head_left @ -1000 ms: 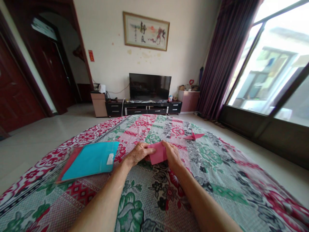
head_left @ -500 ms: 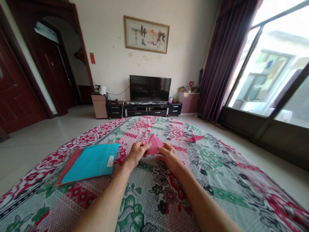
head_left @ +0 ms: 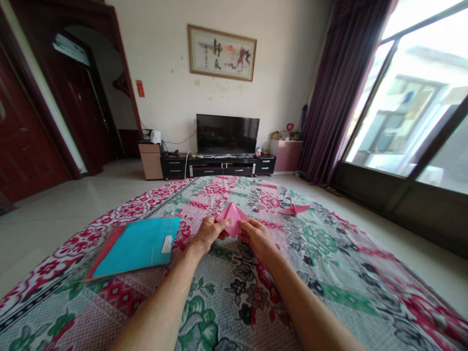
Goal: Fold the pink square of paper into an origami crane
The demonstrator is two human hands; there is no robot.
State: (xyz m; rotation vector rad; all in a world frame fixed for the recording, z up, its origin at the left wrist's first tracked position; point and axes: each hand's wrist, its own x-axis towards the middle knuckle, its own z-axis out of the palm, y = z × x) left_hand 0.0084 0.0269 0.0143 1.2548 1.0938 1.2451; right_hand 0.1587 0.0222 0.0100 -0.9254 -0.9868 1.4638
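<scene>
A pink sheet of origami paper (head_left: 233, 219), folded into a diamond-like shape with its point away from me, is held between both hands above the table. My left hand (head_left: 209, 231) pinches its left side, the thumb lying on top and the fingers underneath. On the opposite side, my right hand (head_left: 256, 234) grips the lower right edge between thumb and fingers. A finished-looking pink paper crane (head_left: 294, 210) rests on the cloth to the right, apart from both hands.
A clear packet of blue and red paper (head_left: 137, 246) lies left of my forearm. The round table wears a patterned tablecloth (head_left: 314, 273). Beyond it stand a television (head_left: 227, 135) on a low black cabinet (head_left: 208, 168), a dark curtain (head_left: 325, 92) and a window.
My right thumb has shifted slightly along the paper's right edge, and the left thumb has moved a little lower. The paper's upper folds look narrower and more raised.
</scene>
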